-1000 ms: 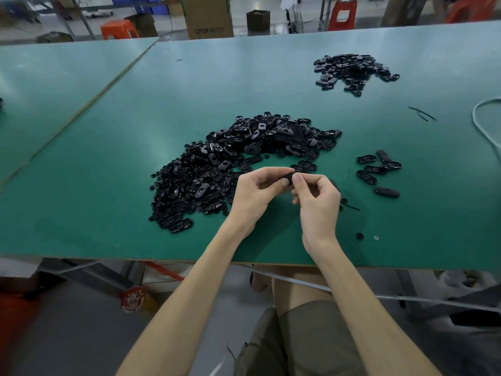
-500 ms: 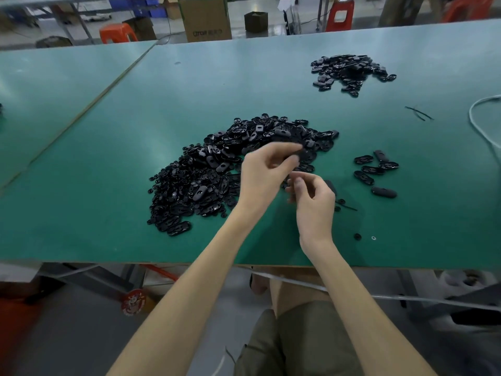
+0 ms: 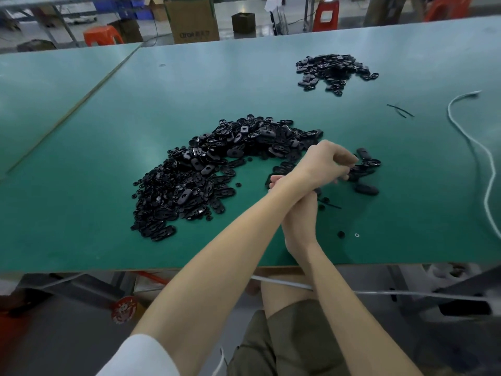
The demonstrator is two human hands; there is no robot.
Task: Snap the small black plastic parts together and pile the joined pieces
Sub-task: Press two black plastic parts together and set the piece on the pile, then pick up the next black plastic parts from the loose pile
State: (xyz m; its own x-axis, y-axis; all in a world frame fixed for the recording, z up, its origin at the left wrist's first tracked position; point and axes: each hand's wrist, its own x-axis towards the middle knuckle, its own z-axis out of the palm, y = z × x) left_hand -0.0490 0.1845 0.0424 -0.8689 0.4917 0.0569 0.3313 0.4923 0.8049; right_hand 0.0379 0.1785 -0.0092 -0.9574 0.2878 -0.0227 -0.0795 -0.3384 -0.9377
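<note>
A large heap of loose black plastic parts [image 3: 217,169] lies in the middle of the green table [image 3: 81,240]. To its right is a small group of joined pieces [image 3: 366,172]. My left hand [image 3: 325,164] reaches across over my right wrist to that group, fingers curled down and pinching a joined piece at its edge. My right hand [image 3: 301,213] lies under the left forearm and is mostly hidden. Only its fingertips show, beside a black part near the heap.
A second heap of black parts [image 3: 333,70] sits at the far right. A white cable [image 3: 485,158] snakes along the right side. A small black bit [image 3: 341,234] and a tiny ring [image 3: 356,235] lie near the front edge. Boxes and stools stand beyond the table.
My left hand has left the right hand and swung right with the joined piece to the small group. My right hand has moved left under the forearm, toward the heap.
</note>
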